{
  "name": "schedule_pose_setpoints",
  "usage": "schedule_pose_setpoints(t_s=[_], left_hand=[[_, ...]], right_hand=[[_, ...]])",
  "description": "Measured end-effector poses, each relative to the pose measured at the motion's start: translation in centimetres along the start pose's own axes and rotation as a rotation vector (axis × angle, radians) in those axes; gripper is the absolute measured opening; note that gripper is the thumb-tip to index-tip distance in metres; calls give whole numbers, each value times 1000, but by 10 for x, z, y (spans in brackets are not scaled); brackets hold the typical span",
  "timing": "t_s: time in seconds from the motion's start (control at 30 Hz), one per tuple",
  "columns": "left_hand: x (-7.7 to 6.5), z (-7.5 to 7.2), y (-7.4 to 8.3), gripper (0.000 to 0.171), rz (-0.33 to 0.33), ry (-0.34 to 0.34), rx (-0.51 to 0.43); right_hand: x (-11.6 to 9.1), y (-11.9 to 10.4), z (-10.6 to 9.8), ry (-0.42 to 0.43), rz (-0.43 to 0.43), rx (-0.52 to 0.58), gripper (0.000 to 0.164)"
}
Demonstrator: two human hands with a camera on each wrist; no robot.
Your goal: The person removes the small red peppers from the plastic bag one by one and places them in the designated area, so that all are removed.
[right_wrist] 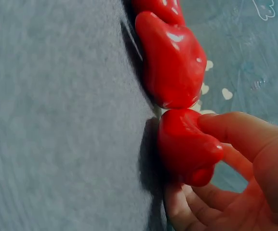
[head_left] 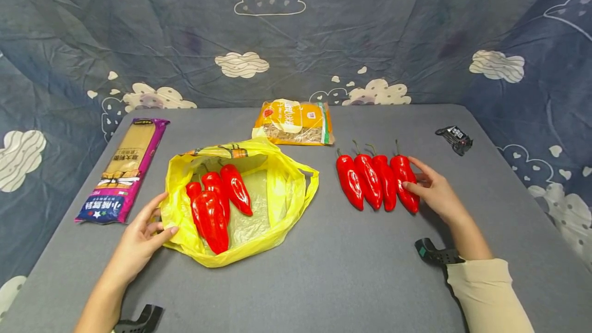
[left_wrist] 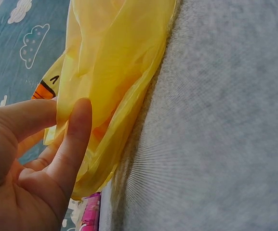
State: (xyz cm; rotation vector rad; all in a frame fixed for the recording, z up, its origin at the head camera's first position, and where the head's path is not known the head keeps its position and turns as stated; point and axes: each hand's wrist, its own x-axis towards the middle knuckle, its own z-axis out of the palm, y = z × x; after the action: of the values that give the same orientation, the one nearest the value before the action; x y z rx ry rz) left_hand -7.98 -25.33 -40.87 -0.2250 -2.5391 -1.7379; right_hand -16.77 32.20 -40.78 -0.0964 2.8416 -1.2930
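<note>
A yellow plastic bag (head_left: 282, 215) lies with its mouth spread wide, and several glossy red chili peppers (head_left: 213, 220) rest inside it. At its left side my left hand (head_left: 139, 238) pinches the bag's edge, with thumb and index finger on the thin plastic in the left wrist view. To the right of the bag, several more red peppers lie side by side in a row, stems pointing away. My right hand (head_left: 435, 191) holds the rightmost red pepper (right_wrist: 184, 144), thumb on one side and fingers curled round the other. This pepper sits right beside its neighbour (right_wrist: 175, 62).
A purple-edged pasta pack (head_left: 122, 168) lies at the left of the grey table (head_left: 324, 281). Behind the bag is an orange food packet (head_left: 296, 122). A small crumpled black wrapper (head_left: 455, 139) lies at the back right. A cloud-patterned cloth hangs behind the table.
</note>
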Motion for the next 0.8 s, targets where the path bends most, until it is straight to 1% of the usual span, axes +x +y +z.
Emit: schedule_pose_setpoints(t_s=[0.13, 0.27, 0.33, 0.43, 0.57, 0.7, 0.8], left_hand=[[0, 0, -1, 68, 6, -3, -20], [0, 0, -1, 69, 16, 1, -19], [0, 0, -1, 69, 19, 3, -10], [0, 0, 0, 69, 19, 4, 1], [0, 0, 0, 69, 17, -1, -1], [0, 0, 0, 69, 15, -7, -12], [0, 0, 0, 69, 16, -5, -15]], right_hand=[[1, 0, 3, 9, -16, -8, 58], [1, -2, 2, 5, -1, 0, 59], [0, -5, 1, 13, 2, 7, 61], [-1, -16, -1, 35, -17, 28, 61], [-5, -43, 2, 68, -106, 55, 60], [-10, -81, 12, 94, -233, 70, 60], [-16, -113, 24, 99, -326, 108, 60]])
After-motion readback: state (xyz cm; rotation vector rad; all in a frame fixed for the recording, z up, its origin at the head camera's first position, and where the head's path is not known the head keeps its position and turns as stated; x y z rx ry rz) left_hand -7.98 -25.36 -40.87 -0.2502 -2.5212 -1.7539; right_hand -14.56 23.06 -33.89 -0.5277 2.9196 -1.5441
